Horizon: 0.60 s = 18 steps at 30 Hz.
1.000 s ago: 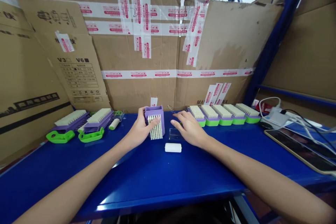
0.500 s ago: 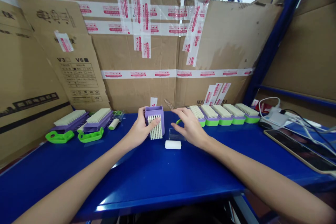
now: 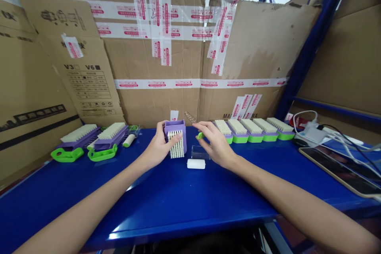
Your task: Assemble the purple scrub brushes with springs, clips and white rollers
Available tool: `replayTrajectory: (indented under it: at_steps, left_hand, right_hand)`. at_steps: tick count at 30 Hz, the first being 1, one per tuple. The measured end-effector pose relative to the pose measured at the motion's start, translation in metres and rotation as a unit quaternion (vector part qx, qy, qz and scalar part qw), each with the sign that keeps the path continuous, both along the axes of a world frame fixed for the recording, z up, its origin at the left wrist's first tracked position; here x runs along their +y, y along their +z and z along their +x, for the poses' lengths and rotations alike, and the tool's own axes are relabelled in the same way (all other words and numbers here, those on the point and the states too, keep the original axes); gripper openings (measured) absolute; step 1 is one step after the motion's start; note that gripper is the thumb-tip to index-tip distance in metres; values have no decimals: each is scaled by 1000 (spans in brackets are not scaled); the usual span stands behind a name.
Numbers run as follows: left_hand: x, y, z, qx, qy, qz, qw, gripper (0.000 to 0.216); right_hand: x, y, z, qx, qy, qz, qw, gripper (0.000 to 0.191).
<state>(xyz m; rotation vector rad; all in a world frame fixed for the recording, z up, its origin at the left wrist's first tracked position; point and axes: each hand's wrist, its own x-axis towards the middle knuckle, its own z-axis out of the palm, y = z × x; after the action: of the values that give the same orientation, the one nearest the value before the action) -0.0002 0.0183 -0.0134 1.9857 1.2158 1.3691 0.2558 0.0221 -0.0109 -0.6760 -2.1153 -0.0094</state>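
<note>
My left hand [image 3: 159,145] grips a purple brush body [image 3: 184,139], held upright with its cream bristles [image 3: 176,145] facing me and my thumb across them. To its right, my right hand [image 3: 216,143] pinches a small green plastic piece [image 3: 200,135] between thumb and fingers. A thin coil spring [image 3: 190,117] reaches up and left from the index fingertip; whether the fingers hold it I cannot tell. Below the hands, a white roller [image 3: 196,164] lies on the blue table, and a clear plastic piece [image 3: 200,152] sits just behind it.
Several purple-and-green brushes [image 3: 251,127] stand in a row at right. At left are two purple brush bodies [image 3: 110,141] with green handles [image 3: 102,153] and another roller [image 3: 129,140]. A phone [image 3: 339,166] and white cables [image 3: 342,137] lie far right. Cardboard [image 3: 157,103] walls the back.
My right thumb and fingers have closed on the small green piece, which now shows more clearly. The spring has shifted slightly left. My left hand and the brush body stay in place.
</note>
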Motion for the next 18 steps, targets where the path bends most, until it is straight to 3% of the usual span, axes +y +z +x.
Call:
replayTrajectory:
  at_steps: [10,18]
  left_hand:
    - [0,1,-1,14,3,17,1000,60]
    - [-8,8,0,28,10,43,999,66]
  right_hand:
    - [-5,4,-1,2,23,-39,999,34]
    - [-7,5,-1,-4,24,-29,999,29]
